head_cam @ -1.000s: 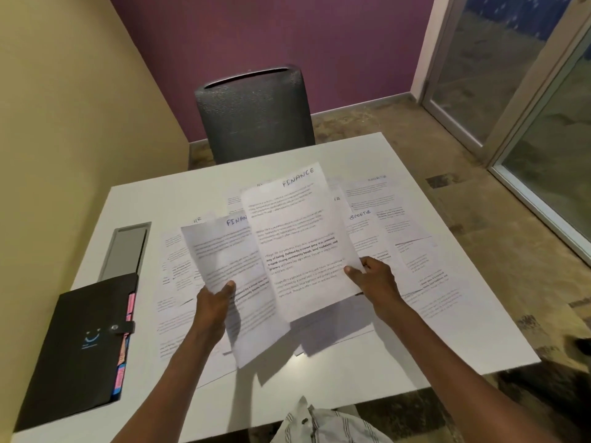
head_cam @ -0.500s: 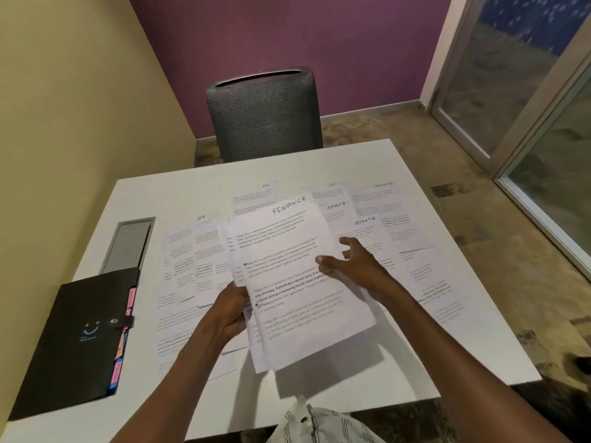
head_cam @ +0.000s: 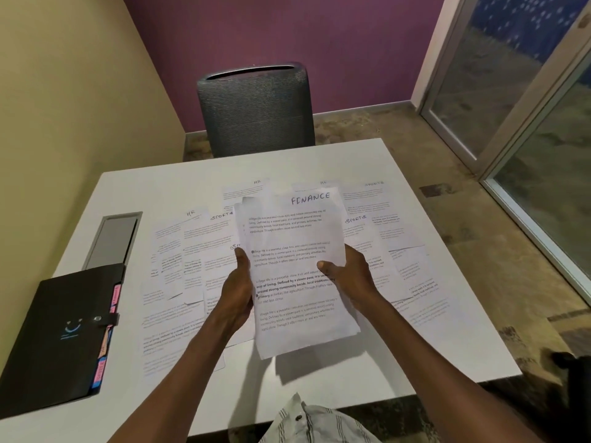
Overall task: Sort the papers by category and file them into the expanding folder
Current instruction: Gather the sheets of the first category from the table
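- We see a white table (head_cam: 319,161) filling the middle of the view, its near edge and right edge both showing, with bare top along the far side and at the near right corner.
- Behind its far edge stands a grey chair (head_cam: 256,110), pushed close to the table.
- A black folder (head_cam: 54,334) lies flat and closed at the near left corner, its long axis running away from us; coloured tabs (head_cam: 107,340) stick out along its right side.
- Just beyond the folder a grey panel (head_cam: 112,241) is set into the tabletop.
- Loose sheets (head_cam: 192,251) headed HR and SPORTS lie spread and overlapping across the middle of the table, on both sides of our hands.
- We hold a small stack of papers (head_cam: 291,270) above those sheets, top sheet headed FINANCE, its long axis pointing away from us and leaning slightly left at the top.
- Our left hand (head_cam: 238,292) grips the stack's left edge, thumb on the front.
- Our right hand (head_cam: 351,276) grips the right edge, thumb pressed on the printed face.
- A striped shirt (head_cam: 313,423) shows at the near edge.
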Demonstrator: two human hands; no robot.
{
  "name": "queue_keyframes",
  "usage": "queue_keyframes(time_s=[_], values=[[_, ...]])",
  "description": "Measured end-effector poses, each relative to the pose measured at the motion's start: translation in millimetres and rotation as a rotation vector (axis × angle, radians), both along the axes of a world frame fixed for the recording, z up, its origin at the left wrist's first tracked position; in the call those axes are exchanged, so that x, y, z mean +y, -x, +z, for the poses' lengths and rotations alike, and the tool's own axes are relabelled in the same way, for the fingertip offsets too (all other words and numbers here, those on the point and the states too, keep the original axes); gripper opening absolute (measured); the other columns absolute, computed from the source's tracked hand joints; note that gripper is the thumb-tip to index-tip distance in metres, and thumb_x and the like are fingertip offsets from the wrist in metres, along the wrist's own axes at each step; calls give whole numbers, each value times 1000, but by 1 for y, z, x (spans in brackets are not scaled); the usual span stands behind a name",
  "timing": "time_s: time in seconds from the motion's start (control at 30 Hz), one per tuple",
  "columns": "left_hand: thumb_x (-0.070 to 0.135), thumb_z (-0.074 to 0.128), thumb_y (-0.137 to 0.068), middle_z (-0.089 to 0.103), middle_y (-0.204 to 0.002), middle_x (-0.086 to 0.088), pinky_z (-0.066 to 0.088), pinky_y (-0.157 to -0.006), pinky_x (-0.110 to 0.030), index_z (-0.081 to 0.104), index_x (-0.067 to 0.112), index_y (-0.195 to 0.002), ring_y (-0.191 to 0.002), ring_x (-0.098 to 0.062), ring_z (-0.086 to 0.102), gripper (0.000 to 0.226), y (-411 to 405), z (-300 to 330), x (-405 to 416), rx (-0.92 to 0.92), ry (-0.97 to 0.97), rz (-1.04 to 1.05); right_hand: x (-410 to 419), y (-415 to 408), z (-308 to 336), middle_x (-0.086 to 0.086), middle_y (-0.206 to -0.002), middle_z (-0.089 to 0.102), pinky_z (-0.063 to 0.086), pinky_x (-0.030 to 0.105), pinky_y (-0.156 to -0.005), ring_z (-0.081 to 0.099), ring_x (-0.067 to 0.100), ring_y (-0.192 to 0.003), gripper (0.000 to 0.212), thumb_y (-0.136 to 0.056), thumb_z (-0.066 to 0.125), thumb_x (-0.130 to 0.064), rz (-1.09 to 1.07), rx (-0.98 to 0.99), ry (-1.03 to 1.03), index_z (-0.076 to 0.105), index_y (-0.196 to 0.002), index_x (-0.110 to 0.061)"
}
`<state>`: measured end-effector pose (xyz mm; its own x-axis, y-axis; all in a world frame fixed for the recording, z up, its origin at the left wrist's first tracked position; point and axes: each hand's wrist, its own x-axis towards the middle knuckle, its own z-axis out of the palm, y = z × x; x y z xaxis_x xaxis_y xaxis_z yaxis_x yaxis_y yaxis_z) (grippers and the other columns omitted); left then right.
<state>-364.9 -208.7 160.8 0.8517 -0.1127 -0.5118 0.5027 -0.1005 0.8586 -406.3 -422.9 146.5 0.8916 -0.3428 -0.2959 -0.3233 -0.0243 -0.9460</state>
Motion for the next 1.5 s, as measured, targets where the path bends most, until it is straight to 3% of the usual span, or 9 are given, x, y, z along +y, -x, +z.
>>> queue_keyframes(time_s=[0.1,0.2,0.3,0.47,0.7,0.93,1.23,1.37,1.5], values=[[76,41,-83,76,-104,-4,57,-90,-47,71,24,-107,-97,-25,73,65,-6,3,-2,-130,-3,-53,-6,-1,6,-1,-108,68,49,10,-62,65,8,-90,42,-85,72,-9,-57,-65,48,59,-124,-12],[32,57,-98,76,-105,5,58,-84,-32,70,20,-111,-98,-13,72,22,-8,9,-9,-334,9,-119,-12,-2,13,-2,-104,67,50,9,-66,64,6,-89,42,-82,75,-8,-107,-127,32,60,-121,-11],[19,56,-100,74,-103,11,54,-74,-19,66,22,-111,-92,-1,70,16,-10,14,-18,-461,-25,-90,-19,-2,12,-4,-97,70,53,14,-70,67,7,-87,36,-79,78,-10,-142,-132,-50,64,-113,-12],[22,58,-98,73,-104,9,57,-80,-36,64,35,-104,-98,-13,69,16,-2,-15,-20,-426,-144,-119,-22,11,-12,-5,-99,70,53,24,-78,66,9,-90,38,-78,80,-18,-132,-64,-54,64,-112,-16],[22,47,-101,70,-104,3,54,-80,-43,62,20,-112,-99,-19,66,18,18,-56,-18,-384,-331,-127,-17,22,-43,4,-105,71,54,35,-88,67,24,-101,38,-80,77,-9,-94,31,-55,65,-116,-9],[15,42,-104,64,-103,4,42,-67,-19,53,19,-117,-93,-9,59,17,24,-48,-25,-394,-305,-12,-11,19,-36,2,-99,71,51,15,-72,66,15,-92,31,-81,76,-7,-92,-2,-95,65,-110,-12],[20,43,-105,70,-94,-6,46,-62,-26,62,9,-99,-87,-22,65,22,17,-55,-21,-425,-364,-70,-7,17,-31,2,-96,66,46,6,-58,60,17,-88,28,-85,71,-5,-99,34,-44,63,-112,-9],[26,44,-105,74,-105,7,53,-74,-21,66,17,-112,-94,-6,69,26,3,-33,-12,-458,-275,-136,-12,8,-16,0,-106,69,49,6,-64,64,13,-91,30,-89,68,-11,-64,-64,41,62,-118,-9],[33,44,-102,74,-110,6,56,-91,-46,67,21,-118,-102,-14,70,30,-7,-25,-3,-398,-189,-159,-9,4,-8,1,-108,71,58,22,-74,68,13,-93,33,-89,66,-9,-68,-99,-20,62,-122,-12]])
